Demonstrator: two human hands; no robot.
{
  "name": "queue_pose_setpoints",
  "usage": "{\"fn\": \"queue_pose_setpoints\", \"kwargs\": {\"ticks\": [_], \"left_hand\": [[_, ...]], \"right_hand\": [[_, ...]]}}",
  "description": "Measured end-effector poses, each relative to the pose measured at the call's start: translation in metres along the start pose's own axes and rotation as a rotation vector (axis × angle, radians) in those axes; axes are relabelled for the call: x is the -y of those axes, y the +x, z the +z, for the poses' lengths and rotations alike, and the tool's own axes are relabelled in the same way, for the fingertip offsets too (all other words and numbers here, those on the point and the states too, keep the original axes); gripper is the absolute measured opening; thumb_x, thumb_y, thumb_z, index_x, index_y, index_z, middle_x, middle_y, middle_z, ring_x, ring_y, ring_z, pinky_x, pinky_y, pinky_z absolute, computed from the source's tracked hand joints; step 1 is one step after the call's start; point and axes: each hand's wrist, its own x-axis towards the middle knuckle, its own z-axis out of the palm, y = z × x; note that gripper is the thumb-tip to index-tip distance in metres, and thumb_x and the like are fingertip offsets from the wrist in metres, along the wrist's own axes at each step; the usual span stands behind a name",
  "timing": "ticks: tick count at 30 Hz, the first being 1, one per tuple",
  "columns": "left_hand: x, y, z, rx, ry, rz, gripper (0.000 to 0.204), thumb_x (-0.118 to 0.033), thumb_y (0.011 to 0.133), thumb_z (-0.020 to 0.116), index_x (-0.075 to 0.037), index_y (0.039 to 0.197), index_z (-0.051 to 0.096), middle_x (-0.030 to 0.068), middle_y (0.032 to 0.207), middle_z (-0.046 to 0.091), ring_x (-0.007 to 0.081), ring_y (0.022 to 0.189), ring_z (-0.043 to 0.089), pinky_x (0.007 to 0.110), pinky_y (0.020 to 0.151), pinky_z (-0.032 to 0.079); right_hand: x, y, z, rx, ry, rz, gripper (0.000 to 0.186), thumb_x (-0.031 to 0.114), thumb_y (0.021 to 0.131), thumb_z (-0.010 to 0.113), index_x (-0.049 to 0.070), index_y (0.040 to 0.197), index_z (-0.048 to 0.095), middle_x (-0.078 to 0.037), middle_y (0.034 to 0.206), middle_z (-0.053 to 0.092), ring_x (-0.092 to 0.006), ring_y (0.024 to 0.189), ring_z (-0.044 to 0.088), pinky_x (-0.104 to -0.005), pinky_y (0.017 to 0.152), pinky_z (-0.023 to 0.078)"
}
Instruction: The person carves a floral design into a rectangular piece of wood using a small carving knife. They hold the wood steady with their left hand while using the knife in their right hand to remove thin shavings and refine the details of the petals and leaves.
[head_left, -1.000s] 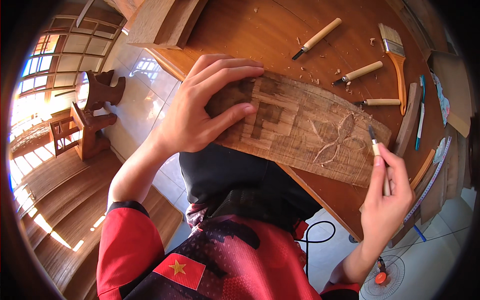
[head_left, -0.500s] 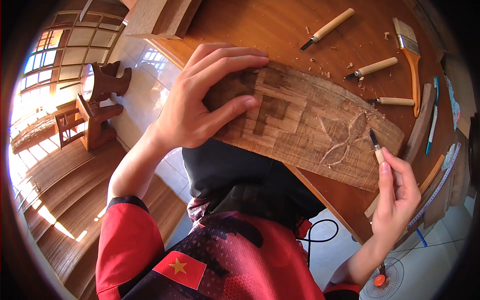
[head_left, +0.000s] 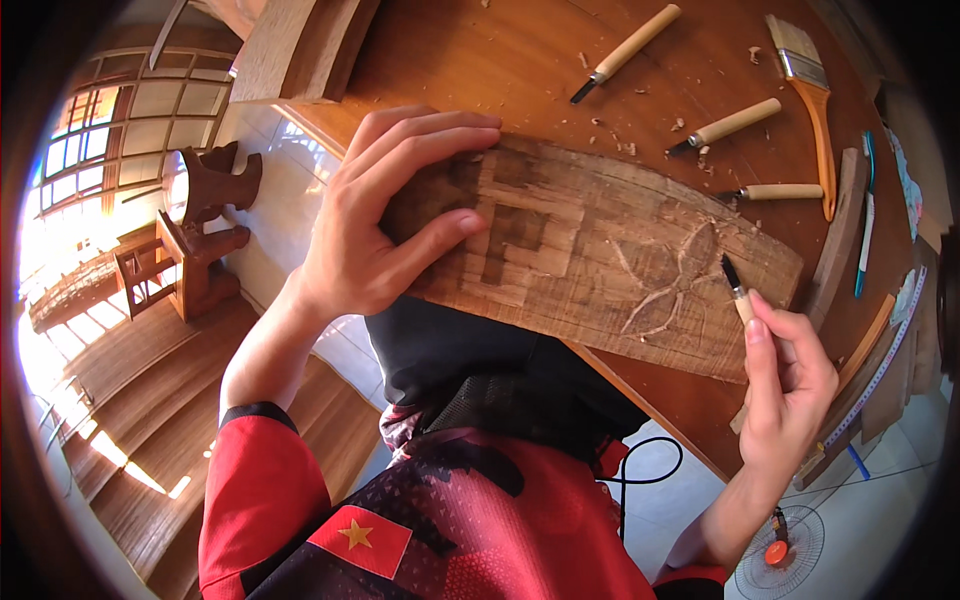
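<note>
A dark wooden board (head_left: pixel 560 285), carved with a squared figure and a flower with several petals, lies slanted across the table edge. My left hand (head_left: pixel 385 215) grips its left end, fingers spread over the far side and thumb resting on the face. Between the thumb and fingers of my right hand (head_left: pixel 785 375) is a slim carving chisel (head_left: pixel 738 288) with a dark blade and pale wooden handle. Its tip points at the board just right of the flower's petals; whether it touches the wood I cannot tell.
Beyond the board lie more chisels (head_left: pixel 636 46), wood chips and a flat brush (head_left: pixel 815 110) on the brown table (head_left: pixel 500 50). A toothbrush (head_left: pixel 866 215), wood strips and a measuring tape (head_left: pixel 880 365) line the right. A wooden block (head_left: pixel 300 50) stands far left; a fan (head_left: pixel 778 552) is below right.
The whole view has shifted slightly, so the board and tools sit a little further left. Both hands keep their grips, and the chisel tip stays close to the same spot by the flower.
</note>
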Motion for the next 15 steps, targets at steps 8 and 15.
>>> {"fn": "queue_pose_setpoints", "kwargs": {"ticks": [8, 15], "left_hand": [[-0.003, 0.001, 0.002, 0.004, -0.01, -0.018, 0.055, -0.035, 0.097, 0.07, 0.003, 0.137, 0.063, 0.0196, 0.142, 0.066, 0.0369, 0.132, 0.058, 0.046, 0.115, 0.041], [-0.019, 0.013, -0.031, -0.049, -0.059, -0.044, 0.055, -0.044, 0.108, 0.052, 0.001, 0.139, 0.064, 0.0187, 0.141, 0.066, 0.0355, 0.133, 0.061, 0.046, 0.117, 0.042]], "right_hand": [[-0.002, 0.002, 0.006, -0.029, 0.007, -0.081, 0.017, -0.001, 0.102, 0.067, -0.008, 0.116, 0.073, -0.01, 0.101, 0.077, -0.0064, 0.085, 0.065, -0.0212, 0.07, 0.051], [-0.003, 0.004, 0.007, -0.036, 0.035, -0.116, 0.017, -0.001, 0.102, 0.067, -0.007, 0.116, 0.073, -0.008, 0.091, 0.077, -0.0045, 0.076, 0.063, -0.0218, 0.065, 0.049]]}}
